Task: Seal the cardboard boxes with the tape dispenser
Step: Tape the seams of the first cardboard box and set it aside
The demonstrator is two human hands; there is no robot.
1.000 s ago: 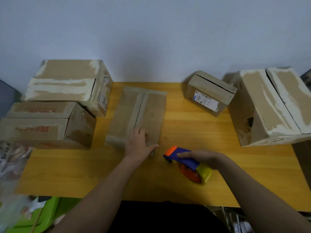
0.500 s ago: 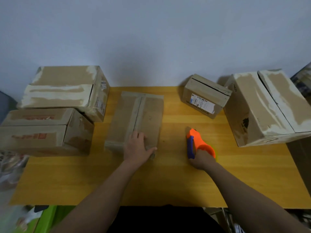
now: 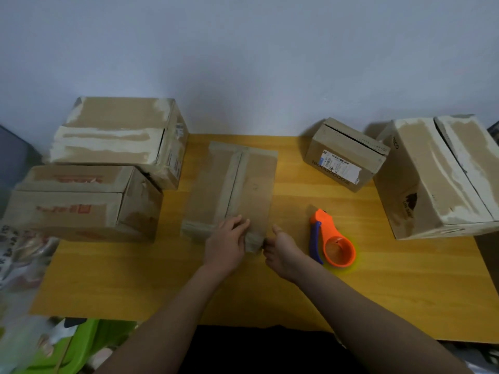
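A flat cardboard box (image 3: 243,182) lies in the middle of the wooden table (image 3: 378,287), with a strip of tape along its centre seam. My left hand (image 3: 226,244) rests on the box's near end, fingers laid over the top edge. My right hand (image 3: 283,249) touches the box's near right corner with its fingertips, thumb raised. The orange and blue tape dispenser (image 3: 332,238) lies on the table just right of my right hand, with no hand on it.
Two cardboard boxes (image 3: 116,136) (image 3: 75,203) stand at the left. A small labelled box (image 3: 343,157) and a large box (image 3: 437,176) stand at the right. A wall rises behind the table. A green object (image 3: 89,344) lies below the near left edge.
My right hand has set the tape dispenser down on the table, let go of it and moved left to the box's near right corner. My left hand stays on the box's near end.
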